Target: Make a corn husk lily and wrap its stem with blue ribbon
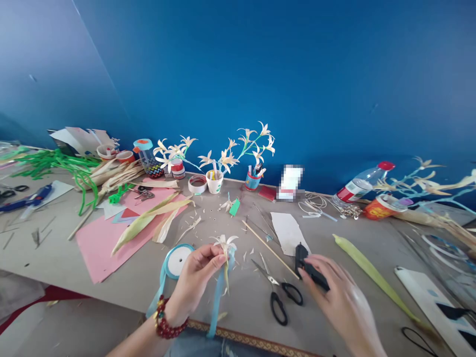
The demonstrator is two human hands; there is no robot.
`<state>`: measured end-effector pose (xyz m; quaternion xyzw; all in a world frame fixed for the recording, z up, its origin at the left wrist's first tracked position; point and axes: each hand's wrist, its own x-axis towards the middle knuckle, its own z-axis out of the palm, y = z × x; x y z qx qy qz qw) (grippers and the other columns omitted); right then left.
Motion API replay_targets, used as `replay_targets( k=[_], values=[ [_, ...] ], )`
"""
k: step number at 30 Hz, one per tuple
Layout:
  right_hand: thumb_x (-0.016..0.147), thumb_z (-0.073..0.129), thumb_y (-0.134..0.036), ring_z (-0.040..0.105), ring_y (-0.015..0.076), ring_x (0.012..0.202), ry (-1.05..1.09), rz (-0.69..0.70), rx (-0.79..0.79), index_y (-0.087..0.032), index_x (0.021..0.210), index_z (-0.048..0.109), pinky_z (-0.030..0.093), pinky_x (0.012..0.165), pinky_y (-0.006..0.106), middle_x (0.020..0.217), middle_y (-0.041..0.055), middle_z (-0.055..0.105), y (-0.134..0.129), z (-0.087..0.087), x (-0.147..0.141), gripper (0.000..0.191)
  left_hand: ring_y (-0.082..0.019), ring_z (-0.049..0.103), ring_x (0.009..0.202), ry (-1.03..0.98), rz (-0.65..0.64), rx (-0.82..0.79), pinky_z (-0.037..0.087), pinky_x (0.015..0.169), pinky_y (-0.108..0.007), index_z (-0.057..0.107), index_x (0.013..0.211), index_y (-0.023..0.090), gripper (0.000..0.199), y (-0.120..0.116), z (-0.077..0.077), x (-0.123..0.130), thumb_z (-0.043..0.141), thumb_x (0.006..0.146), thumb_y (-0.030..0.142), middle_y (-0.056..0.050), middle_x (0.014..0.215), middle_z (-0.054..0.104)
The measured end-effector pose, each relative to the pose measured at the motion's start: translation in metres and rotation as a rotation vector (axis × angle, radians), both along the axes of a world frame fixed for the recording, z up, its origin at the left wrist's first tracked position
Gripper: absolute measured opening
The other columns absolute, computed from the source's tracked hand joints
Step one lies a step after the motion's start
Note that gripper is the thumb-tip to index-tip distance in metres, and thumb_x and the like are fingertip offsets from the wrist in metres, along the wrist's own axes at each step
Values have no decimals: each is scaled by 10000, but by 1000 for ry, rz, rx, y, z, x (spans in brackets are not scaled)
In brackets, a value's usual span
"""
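Observation:
Between thumb and fingers, my left hand (197,270) pinches a handmade flower (225,243) with pale, curled petals that look like corn husk. A light blue ribbon (216,300) hangs from it toward the table's front edge. My right hand (336,287) is closed around a black glue gun (300,255) lying near a white paper piece (288,233). Scissors (274,280) with black handles lie part-open between my hands, beside a thin wooden stick (270,249). Left of my left hand is a spool of blue ribbon (181,261).
Pink paper (100,248) with husks (139,225) lies left. Finished flowers stand in a paper cup (214,182) by the blue wall. A plastic bottle (360,186), an orange cup (383,208) and a green husk (372,272) are right. Green stems (55,161) pile far left.

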<state>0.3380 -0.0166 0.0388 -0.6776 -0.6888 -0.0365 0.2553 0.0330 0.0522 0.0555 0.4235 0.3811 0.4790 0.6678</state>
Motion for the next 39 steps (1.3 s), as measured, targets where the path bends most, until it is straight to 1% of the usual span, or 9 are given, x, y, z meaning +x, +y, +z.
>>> replay_targets(
  k=[2, 4, 7, 9, 15, 19, 24, 30, 39],
  values=[
    [929, 555, -319, 685, 243, 862, 266, 160, 15, -215, 917, 635, 537, 785, 343, 943, 86, 716, 1, 11, -40, 132, -130, 503, 722, -1, -17, 0, 408, 687, -230, 629, 701, 147, 264, 1, 1, 3, 762, 773, 364, -10, 728, 580],
    [959, 516, -278, 686, 207, 817, 533, 285, -83, -216, 883, 634, 539, 724, 283, 886, 61, 712, 5, 16, -83, 154, -129, 504, 718, -2, -24, 6, 408, 686, -229, 625, 702, 147, 255, 2, 3, 5, 759, 778, 350, -8, 722, 577],
    [948, 560, -307, 681, 196, 801, 918, 327, -148, -211, 1011, 636, 545, 701, 266, 900, 53, 705, 17, 13, -130, 138, -126, 513, 726, -4, -29, 13, 416, 707, -228, 626, 721, 148, 222, 2, 5, 9, 747, 795, 319, -6, 735, 586],
    [928, 598, -329, 661, 190, 776, 1114, 307, -106, -210, 980, 636, 540, 692, 263, 871, 46, 685, 25, 7, -147, 135, -129, 526, 739, -19, -35, 18, 427, 733, -233, 626, 724, 150, 210, 2, 7, 11, 745, 798, 306, -8, 744, 596],
    [875, 686, -349, 563, 166, 748, 1407, 210, -44, -210, 782, 618, 472, 682, 244, 787, 12, 599, 33, 0, -153, 180, -149, 569, 779, -47, -37, 1, 448, 767, -251, 630, 717, 157, 200, 5, 11, 13, 744, 798, 301, -20, 768, 635],
    [853, 720, -348, 554, 157, 701, 1613, 183, -162, -220, 756, 598, 451, 658, 243, 729, -7, 602, 33, 5, -140, 202, -185, 608, 857, -29, -35, -28, 456, 805, -280, 641, 726, 160, 210, 14, 14, 10, 736, 801, 332, -58, 889, 694],
    [815, 757, -284, 595, 170, 691, 1903, 327, -359, -223, 752, 624, 491, 781, 331, 698, 10, 669, 37, 18, -125, 159, -171, 587, 853, -23, -78, -2, 439, 790, -262, 648, 732, 155, 205, 24, 18, 7, 723, 816, 325, -47, 841, 672],
    [819, 761, -249, 605, 122, 672, 1929, 389, -486, -208, 814, 692, 495, 708, 244, 735, -1, 664, 40, 37, -125, 80, -136, 536, 733, 12, -120, 8, 423, 731, -254, 643, 727, 139, 233, 25, 18, 9, 729, 812, 337, -21, 739, 616],
    [792, 799, -312, 605, 113, 638, 1528, 297, -222, -230, 805, 713, 487, 608, 201, 756, -3, 669, 51, 34, -132, 120, -114, 491, 675, -16, -116, 24, 402, 654, -224, 633, 716, 134, 261, 25, 20, 12, 749, 792, 355, -1, 694, 569]
  ],
)
